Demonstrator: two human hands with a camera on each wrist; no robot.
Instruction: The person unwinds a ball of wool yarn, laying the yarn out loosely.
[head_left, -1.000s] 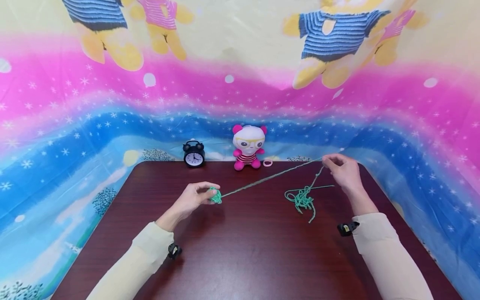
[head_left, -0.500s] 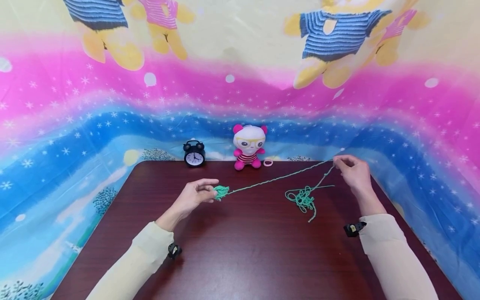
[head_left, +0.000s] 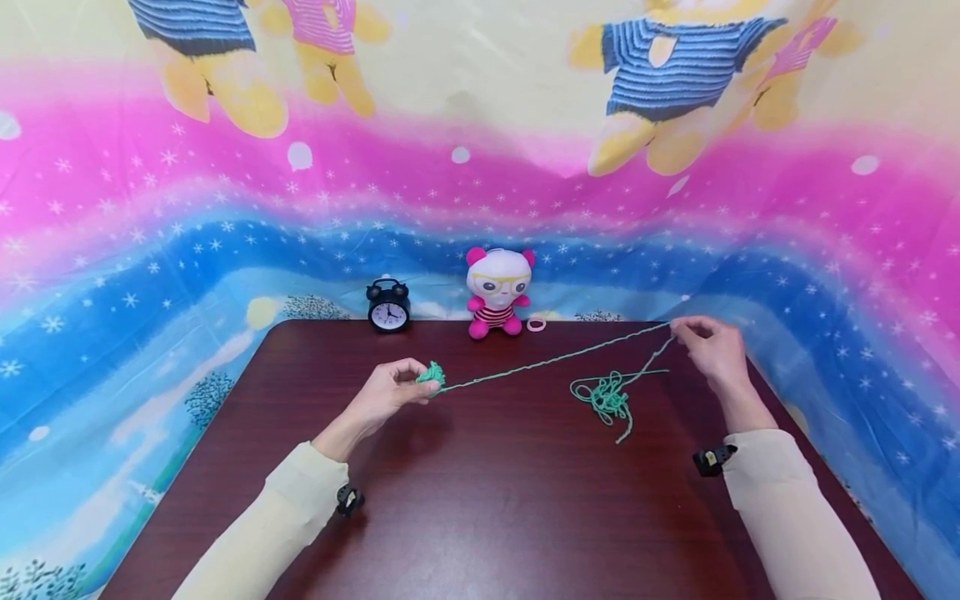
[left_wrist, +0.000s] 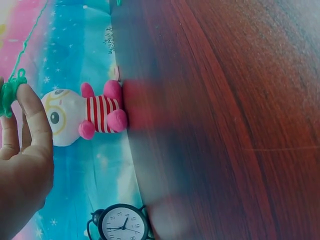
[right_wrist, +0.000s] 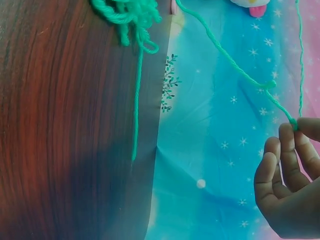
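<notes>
My left hand (head_left: 384, 393) pinches a small wound bundle of green yarn (head_left: 431, 374) between thumb and fingers, held above the table. From that bundle a taut strand (head_left: 555, 360) slants up to my right hand (head_left: 712, 346), which pinches it between thumb and fingertips. Below the right hand the strand drops to a loose tangle of green yarn (head_left: 607, 398) on the table, one cut end lying out to the side. In the left wrist view the bundle (left_wrist: 11, 95) shows a small loop on top. The right wrist view shows the pinched strand (right_wrist: 240, 70) running to the tangle.
A dark wooden table (head_left: 480, 500) lies beneath both hands. Along its back edge stand a black alarm clock (head_left: 388, 310) and a pink and white plush panda (head_left: 498, 293). Beside the panda is a small pink ring (head_left: 536, 324). Printed cloth (head_left: 480, 192) hangs behind.
My right hand has moved outward to the right, lengthening the strand between the hands. The yarn bundle has turned in my left fingers, while the tangle has stayed in nearly the same place.
</notes>
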